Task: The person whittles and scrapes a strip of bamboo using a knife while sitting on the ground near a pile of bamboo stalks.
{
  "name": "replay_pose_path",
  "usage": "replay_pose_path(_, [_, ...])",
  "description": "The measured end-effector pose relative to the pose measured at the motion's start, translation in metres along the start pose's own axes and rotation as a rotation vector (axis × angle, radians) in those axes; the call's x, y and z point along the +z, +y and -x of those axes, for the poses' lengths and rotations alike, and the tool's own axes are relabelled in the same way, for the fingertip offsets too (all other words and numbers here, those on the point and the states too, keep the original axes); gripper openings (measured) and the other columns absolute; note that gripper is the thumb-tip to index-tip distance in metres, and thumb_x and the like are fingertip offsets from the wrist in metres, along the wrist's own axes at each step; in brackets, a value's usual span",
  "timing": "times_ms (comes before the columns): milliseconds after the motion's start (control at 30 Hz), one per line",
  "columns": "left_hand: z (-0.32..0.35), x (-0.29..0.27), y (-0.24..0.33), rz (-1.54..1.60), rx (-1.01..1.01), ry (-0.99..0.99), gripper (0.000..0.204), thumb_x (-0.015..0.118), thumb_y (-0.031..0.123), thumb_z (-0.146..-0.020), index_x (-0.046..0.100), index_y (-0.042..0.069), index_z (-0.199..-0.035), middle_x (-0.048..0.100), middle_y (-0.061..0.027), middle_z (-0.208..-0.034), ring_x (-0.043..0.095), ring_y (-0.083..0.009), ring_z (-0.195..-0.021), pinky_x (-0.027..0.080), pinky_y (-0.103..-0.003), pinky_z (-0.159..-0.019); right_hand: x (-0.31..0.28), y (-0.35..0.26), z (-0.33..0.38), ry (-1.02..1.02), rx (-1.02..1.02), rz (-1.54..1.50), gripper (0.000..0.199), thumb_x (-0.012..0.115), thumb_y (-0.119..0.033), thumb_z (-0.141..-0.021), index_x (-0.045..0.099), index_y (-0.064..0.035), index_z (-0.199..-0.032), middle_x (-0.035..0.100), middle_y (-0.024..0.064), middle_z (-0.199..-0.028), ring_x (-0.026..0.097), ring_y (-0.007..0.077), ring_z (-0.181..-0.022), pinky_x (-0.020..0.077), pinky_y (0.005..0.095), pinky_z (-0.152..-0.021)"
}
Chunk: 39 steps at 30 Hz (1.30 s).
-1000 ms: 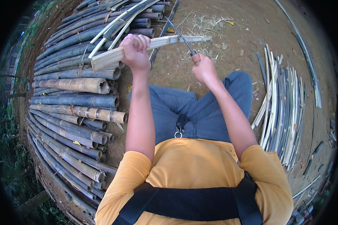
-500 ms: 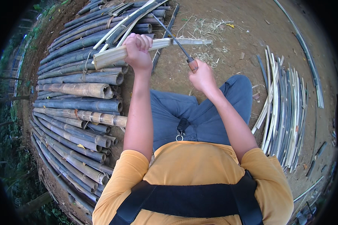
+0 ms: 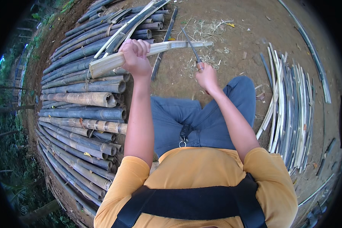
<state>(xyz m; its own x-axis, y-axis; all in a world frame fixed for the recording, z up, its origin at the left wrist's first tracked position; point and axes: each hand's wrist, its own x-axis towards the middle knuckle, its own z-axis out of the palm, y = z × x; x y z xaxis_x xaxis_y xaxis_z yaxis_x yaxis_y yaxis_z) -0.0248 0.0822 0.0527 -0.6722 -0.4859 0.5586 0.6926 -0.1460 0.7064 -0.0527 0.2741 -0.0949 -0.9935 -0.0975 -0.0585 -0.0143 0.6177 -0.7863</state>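
One length of split bamboo (image 3: 159, 48) crosses in front of us, gripped near its thick left end by our left hand (image 3: 136, 59), which is curled tightly around it. Our right hand (image 3: 207, 78) is likewise folded into a fist, around the handle (image 3: 200, 67) of a knife (image 3: 194, 52) whose dark blade points up and away from us. From this view the blade crosses the bamboo toward its thinner right end; we cannot tell whether the two touch. Both hands are held out beyond our bent legs (image 3: 239, 98). Stacked bamboo poles (image 3: 83, 99) lie to our left, pale shavings (image 3: 212, 28) are strewn on the ground (image 3: 250, 72) ahead, and a bundle of cut strips (image 3: 288, 114) lies to our right.
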Motion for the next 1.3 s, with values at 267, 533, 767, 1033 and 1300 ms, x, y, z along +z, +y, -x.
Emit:
replay_pose_path(267, [-0.007, -0.011, 0.001, 0.021, -0.002, 0.079, 0.041, 0.04, 0.019, -0.094, 0.024, 0.014, -0.056, 0.023, -0.0003, -0.047, 0.022, -0.0125, -0.044, 0.031, -0.033, -0.051, 0.005, -0.007, 0.012, -0.061, -0.095, -0.018, 0.015, 0.062, -0.009, -0.078, 0.058, -0.0025, -0.091, 0.066, 0.0222, -0.08, 0.066, 0.0408, -0.082, 0.0506, 0.0491, -0.072])
replay_pose_path(533, [0.007, -0.026, -0.001, 0.02, -0.02, 0.057, 0.042, 0.04, 0.021, -0.094, 0.024, 0.014, -0.055, 0.023, -0.0007, -0.047, 0.023, -0.0136, -0.044, 0.031, -0.033, -0.052, -0.011, -0.063, 0.033, -0.175, -0.14, 0.066, 0.02, 0.061, -0.009, -0.082, 0.059, -0.0018, -0.101, 0.067, 0.026, -0.092, 0.066, 0.0428, -0.092, 0.051, 0.0512, -0.078])
replay_pose_path(767, [0.01, -0.014, -0.001, 0.041, 0.01, -0.003, 0.042, 0.04, 0.019, -0.093, 0.024, 0.014, -0.055, 0.023, -0.0008, -0.047, 0.021, -0.0132, -0.044, 0.031, -0.033, -0.051, -0.006, -0.002, -0.006, -0.096, 0.096, 0.026, 0.015, 0.058, -0.01, -0.079, 0.056, -0.0007, -0.09, 0.066, 0.0238, -0.087, 0.063, 0.0443, -0.086, 0.0481, 0.0497, -0.077])
replay_pose_path(1033, [0.007, -0.001, 0.001, 0.04, -0.019, 0.033, 0.041, 0.041, 0.02, -0.093, 0.024, 0.014, -0.055, 0.023, -0.0006, -0.047, 0.022, -0.0125, -0.044, 0.031, -0.033, -0.051, 0.01, 0.029, -0.015, -0.036, 0.035, 0.047, 0.016, 0.057, -0.012, -0.082, 0.059, -0.0003, -0.093, 0.067, 0.0271, -0.09, 0.064, 0.0456, -0.09, 0.0492, 0.0504, -0.08])
replay_pose_path(1300, [0.01, -0.015, 0.005, 0.018, -0.014, 0.063, 0.042, 0.041, 0.02, -0.093, 0.024, 0.014, -0.055, 0.023, -0.0007, -0.047, 0.022, -0.013, -0.044, 0.031, -0.033, -0.052, 0.009, -0.022, 0.021, -0.07, -0.067, -0.035, 0.014, 0.06, -0.008, -0.082, 0.059, -0.0015, -0.094, 0.067, 0.026, -0.091, 0.065, 0.044, -0.092, 0.0497, 0.0518, -0.08])
